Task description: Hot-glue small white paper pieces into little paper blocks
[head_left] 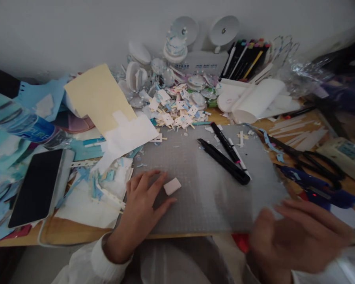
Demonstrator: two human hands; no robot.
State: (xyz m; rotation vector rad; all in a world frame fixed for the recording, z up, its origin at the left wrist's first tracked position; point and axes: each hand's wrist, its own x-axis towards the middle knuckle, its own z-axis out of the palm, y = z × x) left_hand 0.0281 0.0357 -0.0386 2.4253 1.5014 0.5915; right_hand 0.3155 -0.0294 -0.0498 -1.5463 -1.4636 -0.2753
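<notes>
My left hand (142, 201) lies flat on the grey cutting mat (201, 189) with its fingers spread, open. A small white foam piece (172, 185) sits just beyond the fingertips, between forefinger and thumb. My right hand (298, 232) hovers at the mat's near right corner, blurred by motion; its fingers look stretched out and nothing shows in them. A black utility knife (225, 161) and a black-and-white marker pen (229, 148) lie side by side on the mat to the right of centre.
A heap of small cut paper squares (177, 110) sits at the mat's far edge. A phone (37, 187) lies at left, black scissors (313, 159) and a blue glue gun (313, 187) at right. Markers (245, 59), white foam rolls (254, 100) and paper scraps crowd the back.
</notes>
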